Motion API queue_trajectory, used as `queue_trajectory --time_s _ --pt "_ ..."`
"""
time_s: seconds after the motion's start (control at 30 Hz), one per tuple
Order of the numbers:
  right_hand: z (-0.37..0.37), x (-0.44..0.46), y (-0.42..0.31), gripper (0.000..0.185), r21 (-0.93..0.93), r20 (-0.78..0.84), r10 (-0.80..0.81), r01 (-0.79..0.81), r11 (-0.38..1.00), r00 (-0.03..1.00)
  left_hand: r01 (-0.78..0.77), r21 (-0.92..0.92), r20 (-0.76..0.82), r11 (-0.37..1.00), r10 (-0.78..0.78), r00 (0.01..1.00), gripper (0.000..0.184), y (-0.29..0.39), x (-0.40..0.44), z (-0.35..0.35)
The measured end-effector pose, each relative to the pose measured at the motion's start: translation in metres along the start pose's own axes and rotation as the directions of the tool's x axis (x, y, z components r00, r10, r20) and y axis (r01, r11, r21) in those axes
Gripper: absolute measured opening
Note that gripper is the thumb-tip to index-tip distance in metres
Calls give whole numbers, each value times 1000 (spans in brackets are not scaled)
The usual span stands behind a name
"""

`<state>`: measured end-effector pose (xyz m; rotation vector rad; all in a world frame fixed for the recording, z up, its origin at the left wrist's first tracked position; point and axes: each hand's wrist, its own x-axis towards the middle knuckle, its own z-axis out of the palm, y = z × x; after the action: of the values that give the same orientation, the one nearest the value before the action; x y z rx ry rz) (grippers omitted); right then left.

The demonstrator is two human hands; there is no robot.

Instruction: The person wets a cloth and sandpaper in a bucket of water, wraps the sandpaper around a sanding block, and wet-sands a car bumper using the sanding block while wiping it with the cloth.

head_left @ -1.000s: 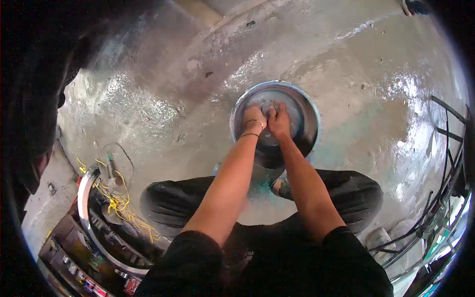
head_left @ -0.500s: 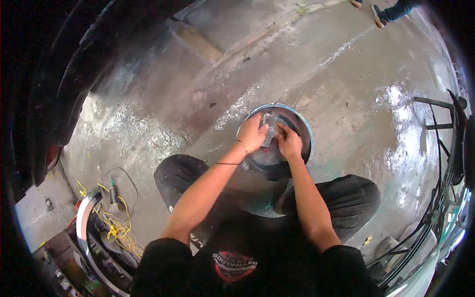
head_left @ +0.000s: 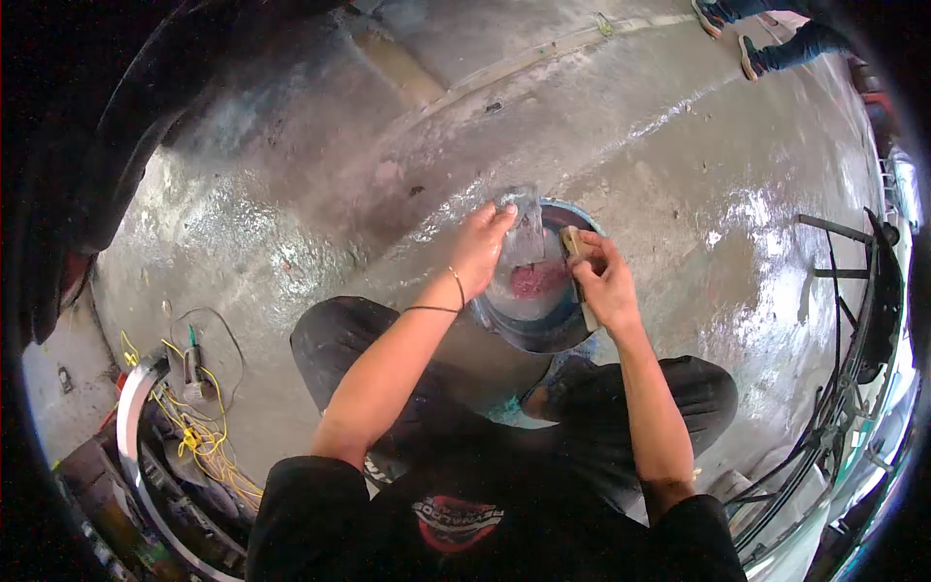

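Note:
A round basin [head_left: 529,336] of cloudy water stands on the wet floor before my knees. My left hand [head_left: 483,242] pinches a flat, grey, translucent sheet [head_left: 525,225] by its left edge, over the basin's upper left part. On the basin's right side my right hand [head_left: 603,281] grips a narrow tan block [head_left: 572,242], which slants down along the rim. Between the two hands a dark red piece [head_left: 537,279] shows in the basin; I cannot make out what it is.
Another person's shoes and legs [head_left: 803,47] are at the top right. Black metal frames [head_left: 844,274] stand at the right. A yellow cord [head_left: 208,441], a tool [head_left: 193,364] and a curved strip [head_left: 128,427] lie at the lower left. A dark vehicle-like shape fills the upper left.
My hands have moved apart from close together in the basin. The grey sheet is now raised at the left, and the tan block and red piece have come into clear view.

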<state>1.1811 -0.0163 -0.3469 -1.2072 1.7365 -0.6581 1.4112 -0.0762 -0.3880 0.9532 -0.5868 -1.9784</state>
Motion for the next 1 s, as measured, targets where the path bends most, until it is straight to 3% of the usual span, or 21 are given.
queue_trajectory --time_s 0.1,0.2,0.3,0.37,0.43,0.5,0.53,0.63,0.77,0.83,0.87,0.9,0.93,0.97,1.0 --pt "7 -10 -19 50 219 13 -18 14 976 1000 -35 -55 -69 998 31 997 32 12 -18 22" --pt "31 -3 9 42 185 -34 -27 32 982 999 29 -75 -35 997 -32 999 35 -2 -21 11" --pt "38 -2 17 35 213 21 140 -141 967 990 58 454 -223 889 50 974 36 -27 -10 -16" --pt "38 -1 12 38 229 -31 85 -76 970 996 -92 412 -307 907 233 923 38 -37 1 -17" --pt "33 5 18 40 207 -94 33 -13 978 995 -89 150 -294 985 130 947 39 -38 2 -21" --pt "37 11 22 53 2 -143 22 -22 1000 989 165 -313 -34 935 -184 982 41 -6 -7 -18" --pt "39 12 23 60 -100 -169 12 -29 995 986 209 -453 125 867 -170 977 57 -8 -4 -22" --pt "42 6 5 72 -238 -92 41 -62 969 995 372 -612 286 698 -243 927 69 30 -17 2" --pt "77 32 47 82 -410 -26 25 -34 911 999 446 -526 428 724 -227 875 80 14 -8 -19" --pt "99 58 106 86 -399 38 105 -81 913 994 385 -462 373 799 -219 902 77 17 -11 -8" --pt "111 66 133 84 -203 63 125 -110 973 990 356 -427 341 831 -216 915 75 17 -13 -3" --pt "127 76 156 82 197 98 145 -162 967 985 349 -412 302 842 -235 924 70 16 -12 0" --pt "136 81 159 80 504 131 159 -204 839 979 342 -397 260 852 -253 932 65 15 -12 4" --pt "141 85 163 79 520 140 169 -218 826 976 337 -382 217 861 -271 938 61 17 -13 4" --pt "134 82 170 75 105 96 144 -154 983 985 298 -344 148 891 -262 954 42 19 -15 2"
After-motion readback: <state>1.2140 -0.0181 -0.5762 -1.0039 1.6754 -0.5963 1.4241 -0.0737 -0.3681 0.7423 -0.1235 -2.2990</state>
